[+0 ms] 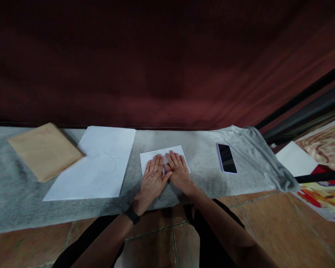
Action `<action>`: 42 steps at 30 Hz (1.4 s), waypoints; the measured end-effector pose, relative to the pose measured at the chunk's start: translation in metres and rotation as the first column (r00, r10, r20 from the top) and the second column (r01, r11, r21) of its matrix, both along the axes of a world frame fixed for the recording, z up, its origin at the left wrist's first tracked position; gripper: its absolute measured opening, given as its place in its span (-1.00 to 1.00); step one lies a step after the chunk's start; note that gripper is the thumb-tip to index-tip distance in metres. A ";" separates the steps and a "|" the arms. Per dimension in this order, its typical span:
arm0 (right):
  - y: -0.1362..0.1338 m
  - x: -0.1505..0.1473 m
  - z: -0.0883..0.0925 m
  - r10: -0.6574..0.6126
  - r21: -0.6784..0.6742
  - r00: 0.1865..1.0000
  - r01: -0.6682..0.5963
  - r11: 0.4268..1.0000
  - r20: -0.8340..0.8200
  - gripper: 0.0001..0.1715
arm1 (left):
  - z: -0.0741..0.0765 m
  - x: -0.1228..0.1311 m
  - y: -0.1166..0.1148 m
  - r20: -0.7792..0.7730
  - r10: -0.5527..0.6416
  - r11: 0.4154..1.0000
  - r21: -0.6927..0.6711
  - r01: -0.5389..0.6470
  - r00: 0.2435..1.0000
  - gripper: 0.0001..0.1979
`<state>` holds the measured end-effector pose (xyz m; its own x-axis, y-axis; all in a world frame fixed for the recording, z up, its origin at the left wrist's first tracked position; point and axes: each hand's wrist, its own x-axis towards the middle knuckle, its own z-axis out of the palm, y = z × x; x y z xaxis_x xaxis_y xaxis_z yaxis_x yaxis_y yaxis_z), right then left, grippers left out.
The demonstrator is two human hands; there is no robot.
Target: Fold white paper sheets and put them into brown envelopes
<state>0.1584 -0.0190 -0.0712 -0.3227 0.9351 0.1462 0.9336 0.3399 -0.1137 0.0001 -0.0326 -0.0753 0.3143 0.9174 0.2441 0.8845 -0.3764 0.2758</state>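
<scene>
While hands [153, 175] [179, 172] lie flat across paper's [145, 157] near edge, gripping nothing, phone [227, 159] well apart

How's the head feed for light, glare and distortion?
Head view: dim, with the red backdrop sinking to near black up top; head view: no strong glare on the phone screen; head view: wide-angle stretch toward the sides, yet left hand and right hand read clearly.
</scene>
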 end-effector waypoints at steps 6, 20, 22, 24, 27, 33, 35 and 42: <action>0.001 0.012 -0.005 -0.106 0.037 0.991 0.110 0.993 -0.087 -0.35 | 0.001 -0.009 -0.001 -0.031 0.057 0.998 0.026 -0.056 0.998 -0.23; 0.017 0.039 0.020 -0.286 -0.058 0.913 0.281 0.958 -0.291 -0.46 | 0.017 -0.026 -0.008 -0.091 -0.150 0.987 -0.077 0.143 0.985 -0.16; 0.018 0.041 0.025 -0.301 -0.084 0.909 0.289 0.954 -0.288 -0.46 | 0.017 -0.029 -0.008 -0.097 -0.157 0.985 -0.087 0.149 0.983 -0.23; 0.017 0.041 0.028 -0.315 -0.102 0.909 0.299 0.949 -0.273 -0.47 | 0.017 -0.032 -0.005 -0.102 -0.148 0.986 -0.088 0.139 0.984 -0.30; 0.014 0.041 0.031 -0.334 -0.114 0.907 0.315 0.942 -0.256 -0.48 | 0.018 -0.036 -0.002 -0.116 -0.136 0.988 -0.094 0.125 0.984 -0.34; 0.013 0.043 0.031 -0.364 -0.136 0.896 0.340 0.931 -0.256 -0.51 | 0.019 -0.039 -0.001 -0.129 -0.137 0.986 -0.115 0.122 0.982 -0.35; 0.013 0.044 0.032 -0.366 -0.137 0.893 0.341 0.930 -0.262 -0.51 | 0.019 -0.037 -0.001 -0.118 -0.155 0.984 -0.111 0.143 0.981 -0.37; 0.012 0.025 0.030 -0.077 -0.041 0.942 0.067 0.997 -0.327 -0.47 | 0.016 -0.016 0.000 -0.031 -0.109 0.993 -0.054 0.108 0.994 -0.40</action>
<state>0.1829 -0.0072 -0.0415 -0.1929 0.9596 0.2051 0.8648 0.2650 -0.4266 -0.0160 -0.0326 -0.0591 0.4200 0.8887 0.1838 0.8485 -0.4564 0.2680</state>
